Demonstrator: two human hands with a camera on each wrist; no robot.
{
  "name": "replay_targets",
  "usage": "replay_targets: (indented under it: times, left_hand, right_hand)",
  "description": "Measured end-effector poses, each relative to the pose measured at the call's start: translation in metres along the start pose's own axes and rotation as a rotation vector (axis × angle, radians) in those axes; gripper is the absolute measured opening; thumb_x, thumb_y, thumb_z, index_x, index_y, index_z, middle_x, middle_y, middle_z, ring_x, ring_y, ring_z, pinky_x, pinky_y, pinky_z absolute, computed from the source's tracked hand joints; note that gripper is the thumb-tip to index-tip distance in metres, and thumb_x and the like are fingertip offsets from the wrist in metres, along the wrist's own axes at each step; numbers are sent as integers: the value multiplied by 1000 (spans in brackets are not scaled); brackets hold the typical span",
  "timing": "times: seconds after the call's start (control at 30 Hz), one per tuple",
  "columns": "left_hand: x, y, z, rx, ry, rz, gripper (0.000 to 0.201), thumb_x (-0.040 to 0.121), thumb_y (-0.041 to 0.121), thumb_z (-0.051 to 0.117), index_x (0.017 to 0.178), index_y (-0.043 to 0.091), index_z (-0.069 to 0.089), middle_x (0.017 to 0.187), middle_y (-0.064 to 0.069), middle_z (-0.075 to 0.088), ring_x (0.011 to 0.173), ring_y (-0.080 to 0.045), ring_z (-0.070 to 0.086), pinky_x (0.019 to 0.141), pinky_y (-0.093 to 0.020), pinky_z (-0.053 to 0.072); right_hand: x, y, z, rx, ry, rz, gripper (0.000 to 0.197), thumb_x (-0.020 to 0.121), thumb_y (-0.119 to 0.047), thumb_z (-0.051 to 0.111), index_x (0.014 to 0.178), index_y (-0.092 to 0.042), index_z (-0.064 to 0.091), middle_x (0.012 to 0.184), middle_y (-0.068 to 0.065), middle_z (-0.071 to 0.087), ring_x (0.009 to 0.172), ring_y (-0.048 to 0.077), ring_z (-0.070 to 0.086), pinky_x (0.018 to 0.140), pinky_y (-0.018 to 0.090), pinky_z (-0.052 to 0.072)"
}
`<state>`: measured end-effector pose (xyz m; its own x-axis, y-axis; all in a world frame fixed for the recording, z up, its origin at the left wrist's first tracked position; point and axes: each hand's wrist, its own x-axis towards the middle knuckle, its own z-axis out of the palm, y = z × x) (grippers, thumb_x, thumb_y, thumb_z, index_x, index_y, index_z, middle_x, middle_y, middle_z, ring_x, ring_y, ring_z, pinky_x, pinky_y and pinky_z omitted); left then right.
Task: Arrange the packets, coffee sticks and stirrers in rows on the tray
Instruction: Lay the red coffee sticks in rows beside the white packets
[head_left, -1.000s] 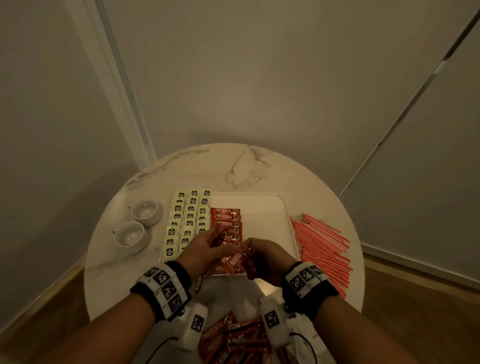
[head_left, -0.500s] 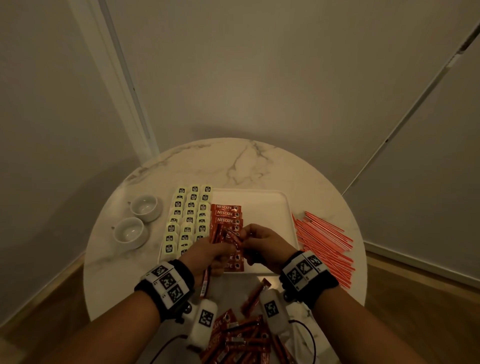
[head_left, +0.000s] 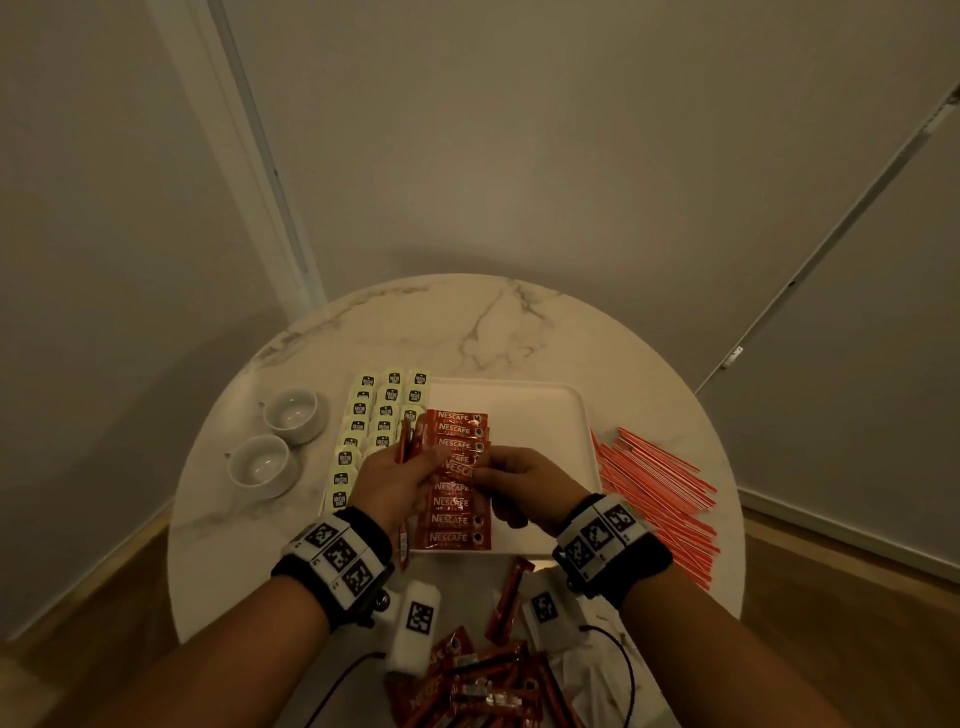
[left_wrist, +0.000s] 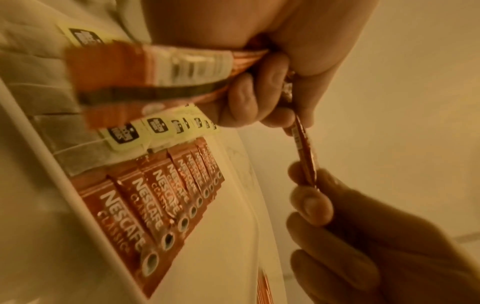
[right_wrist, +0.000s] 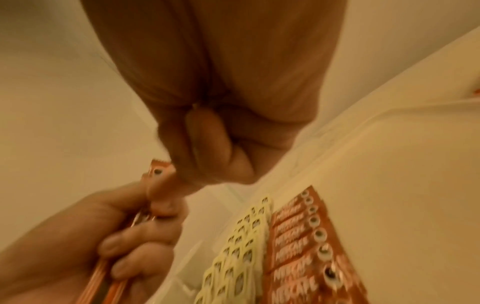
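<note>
A white tray (head_left: 540, 415) carries rows of pale tea packets (head_left: 384, 415) on its left and a column of red Nescafe sticks (head_left: 457, 519) beside them. Above that column my left hand (head_left: 415, 467) grips a bundle of sticks (left_wrist: 155, 70), whose ends poke out past the hand on both sides (head_left: 402, 452). One single stick (left_wrist: 303, 156) stands out from the left fingertips. My right hand (head_left: 488, 470) pinches its other end (right_wrist: 161, 174) between thumb and forefinger. Red stirrers (head_left: 654, 493) lie in a loose fan on the table, right of the tray.
Two white cups (head_left: 291, 415) (head_left: 260, 465) stand left of the tray on the round marble table (head_left: 467, 322). A pile of loose coffee sticks (head_left: 483, 686) lies at the near edge, with one stray stick (head_left: 511, 597) just before the tray.
Both hands have moved from the tray's near end up over the middle of the stick column. The right hand has taken the end of one stick from the left hand's bundle.
</note>
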<state>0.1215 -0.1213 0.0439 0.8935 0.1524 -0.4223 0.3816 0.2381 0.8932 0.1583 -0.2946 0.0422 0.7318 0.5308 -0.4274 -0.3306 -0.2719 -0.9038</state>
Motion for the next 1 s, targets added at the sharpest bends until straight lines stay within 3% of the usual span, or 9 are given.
replay_targets:
  times: [0.07, 0.17, 0.3, 0.47, 0.6, 0.73, 0.83, 0.93, 1.0]
  left_hand:
    - [5, 2, 0, -4, 63, 19, 11, 90, 13, 64, 85, 5, 62, 45, 5, 58, 33, -3, 49, 36, -15, 39]
    - [18, -1, -4, 85, 149, 47, 16, 88, 21, 68, 83, 5, 66, 44, 8, 56, 34, -2, 47, 40, -18, 38]
    - [26, 2, 2, 107, 191, 61, 15, 87, 25, 69, 83, 11, 71, 67, 1, 72, 57, -10, 68, 54, -22, 46]
    - [38, 3, -3, 125, 274, 8, 25, 88, 32, 67, 81, 8, 68, 66, -3, 60, 48, -11, 46, 48, -23, 39]
    - [35, -3, -18, 151, 249, -1, 15, 88, 28, 67, 79, 15, 65, 60, 2, 52, 44, -7, 42, 45, -22, 36]
    - [30, -13, -27, 219, 164, -37, 20, 89, 29, 66, 82, 11, 67, 70, -19, 61, 55, -24, 60, 55, -33, 53]
    - [27, -14, -29, 281, 108, -39, 23, 90, 27, 65, 80, 6, 65, 59, -7, 53, 47, -8, 49, 46, -16, 42]
    - [28, -13, -32, 280, 74, -37, 24, 91, 23, 63, 92, 0, 67, 52, 4, 47, 41, -3, 41, 42, -13, 35]
    - [28, -9, -36, 281, 64, -37, 19, 91, 24, 64, 90, 5, 70, 54, 2, 50, 45, -4, 45, 46, -16, 39]
  right_hand:
    - [2, -2, -10, -33, 42, -18, 11, 96, -8, 50, 95, -5, 60, 68, 5, 64, 48, 15, 47, 46, 26, 38]
    - [9, -8, -24, -110, 92, -24, 15, 95, -5, 52, 95, -11, 66, 79, 9, 66, 56, 15, 56, 48, 25, 44]
    - [24, -15, -28, -278, 136, -109, 9, 89, -14, 65, 96, -18, 69, 82, -6, 67, 68, 2, 60, 60, 18, 46]
    - [63, -22, -50, -365, 311, -161, 10, 85, -9, 69, 93, -12, 74, 76, -6, 67, 68, 5, 60, 71, 20, 48]
    - [109, -16, -73, -423, 450, -90, 18, 85, 0, 62, 95, -11, 73, 80, -1, 66, 69, 7, 58, 64, 13, 44]
    - [151, -3, -78, -456, 472, 20, 20, 85, -1, 61, 86, -17, 73, 86, 4, 70, 82, 20, 65, 78, 30, 54]
    - [172, 6, -74, -521, 434, 68, 20, 87, -2, 59, 85, -16, 73, 83, 3, 67, 78, 18, 60, 68, 26, 49]
    - [184, 9, -66, -557, 403, 94, 25, 87, -1, 56, 81, -19, 71, 84, 2, 67, 78, 17, 60, 67, 24, 46]
    - [190, 10, -63, -597, 386, 101, 25, 86, -2, 56, 79, -20, 71, 85, 1, 68, 79, 17, 62, 64, 21, 45]
